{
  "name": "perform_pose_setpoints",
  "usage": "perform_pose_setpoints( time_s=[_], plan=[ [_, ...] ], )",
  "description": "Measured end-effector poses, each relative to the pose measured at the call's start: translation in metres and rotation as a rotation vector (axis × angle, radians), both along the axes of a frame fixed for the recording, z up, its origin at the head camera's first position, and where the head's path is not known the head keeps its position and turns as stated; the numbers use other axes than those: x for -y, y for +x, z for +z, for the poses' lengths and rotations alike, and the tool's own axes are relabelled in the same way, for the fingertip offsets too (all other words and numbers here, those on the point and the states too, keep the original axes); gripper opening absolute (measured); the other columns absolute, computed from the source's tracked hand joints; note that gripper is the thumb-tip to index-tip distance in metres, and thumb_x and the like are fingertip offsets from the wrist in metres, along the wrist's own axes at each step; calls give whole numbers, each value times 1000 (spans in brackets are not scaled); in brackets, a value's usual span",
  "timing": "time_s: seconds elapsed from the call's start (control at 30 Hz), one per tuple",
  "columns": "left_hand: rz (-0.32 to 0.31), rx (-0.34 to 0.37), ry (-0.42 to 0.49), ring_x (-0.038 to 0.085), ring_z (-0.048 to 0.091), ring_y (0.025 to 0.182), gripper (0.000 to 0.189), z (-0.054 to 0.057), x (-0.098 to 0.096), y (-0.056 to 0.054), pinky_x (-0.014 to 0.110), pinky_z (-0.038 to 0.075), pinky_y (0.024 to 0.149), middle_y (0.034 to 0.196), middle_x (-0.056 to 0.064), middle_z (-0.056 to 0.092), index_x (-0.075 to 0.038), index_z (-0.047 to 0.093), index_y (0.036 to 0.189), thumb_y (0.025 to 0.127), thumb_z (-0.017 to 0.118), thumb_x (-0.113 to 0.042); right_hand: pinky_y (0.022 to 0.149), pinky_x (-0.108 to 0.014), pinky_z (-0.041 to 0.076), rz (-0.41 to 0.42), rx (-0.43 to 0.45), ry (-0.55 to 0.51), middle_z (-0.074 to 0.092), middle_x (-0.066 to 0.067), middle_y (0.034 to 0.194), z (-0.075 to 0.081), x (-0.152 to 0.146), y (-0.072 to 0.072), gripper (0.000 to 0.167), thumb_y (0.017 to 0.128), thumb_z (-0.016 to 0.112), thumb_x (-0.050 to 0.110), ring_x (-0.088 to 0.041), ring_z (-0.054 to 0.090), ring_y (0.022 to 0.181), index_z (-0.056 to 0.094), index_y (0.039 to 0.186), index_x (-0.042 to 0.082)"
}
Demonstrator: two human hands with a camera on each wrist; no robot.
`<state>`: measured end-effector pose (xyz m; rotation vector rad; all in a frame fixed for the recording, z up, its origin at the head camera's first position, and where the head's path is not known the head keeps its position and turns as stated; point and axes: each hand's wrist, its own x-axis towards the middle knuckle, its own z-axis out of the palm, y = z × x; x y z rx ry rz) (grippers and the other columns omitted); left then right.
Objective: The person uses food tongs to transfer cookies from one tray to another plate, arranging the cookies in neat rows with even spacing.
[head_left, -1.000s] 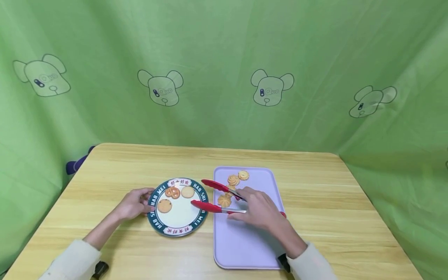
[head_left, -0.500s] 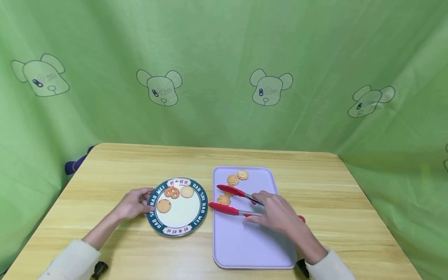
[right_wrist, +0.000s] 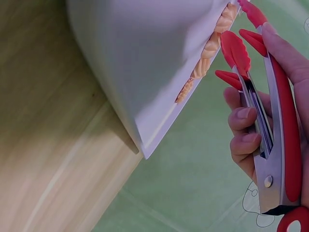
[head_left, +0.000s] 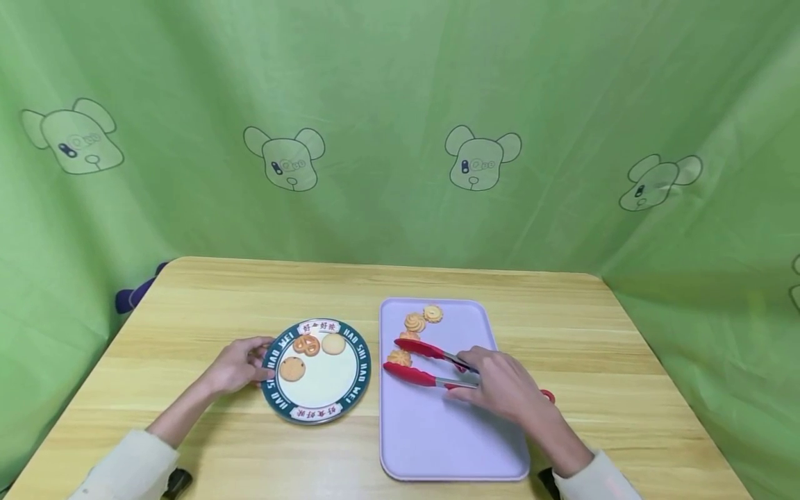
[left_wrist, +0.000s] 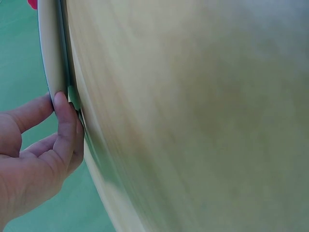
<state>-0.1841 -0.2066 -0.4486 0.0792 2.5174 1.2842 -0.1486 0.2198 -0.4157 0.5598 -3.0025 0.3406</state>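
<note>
- The long kitchen tongs with red scalloped heads and silver metal arms point(head_left: 414, 376) are reaching over the tray from its right side, with their two heads spread apart.
- One golden, ridged, flower-shaped cookie point(head_left: 398, 357) is lying on the tray, between these two heads; whether the heads are touching it, I cannot tell.
- The right hand point(head_left: 500, 385) is gripping the tongs, its fingers curling around the arms, as the right wrist view is also showing.
- A second golden cookie point(head_left: 410, 335) is lying just beyond, partly hidden by the farther head.
- Beyond it, a swirled round cookie point(head_left: 415, 321) and a small round cookie with jagged edge point(head_left: 433, 314) are lying near the tray's far edge.
- All four are resting on a flat lilac rectangular tray with rounded corners point(head_left: 453, 437).
- Just left of the tray, a round white plate with a dark green lettered rim point(head_left: 317, 414) is bearing a brown pretzel-shaped cookie point(head_left: 306, 345), a pale round cookie point(head_left: 333, 344) and a round cookie with dark dots point(head_left: 292, 369).
- The left hand point(head_left: 237, 364) is holding the plate's left rim between thumb and bent fingers.
- Everything is standing on a light wood-grain table point(head_left: 556, 326), and behind it a green cloth curtain with printed bear faces point(head_left: 375, 229) is hanging.
</note>
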Motion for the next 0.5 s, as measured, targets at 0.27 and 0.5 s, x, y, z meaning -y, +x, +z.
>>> perform_pose_setpoints(
  time_s=[0.27, 0.5],
  plan=[
    [4, 5, 5, 21, 57, 83, 68, 0, -1, 0, 27, 59, 60, 107, 21, 55, 9, 43, 135, 74, 72, 1, 58, -23, 43, -19, 3, -10, 65, 3, 83, 0, -5, 2, 51, 65, 82, 47, -8, 45, 65, 70, 101, 12],
    [1, -2, -3, 20, 57, 83, 67, -1, 1, 0, 28, 59, 61, 106, 20, 56, 10, 43, 135, 75, 72, 1, 60, -23, 42, -46, 76, 5, 65, 3, 84, -1, -3, 2, 61, 64, 81, 51, -10, 47, 67, 69, 108, 10]
  ],
)
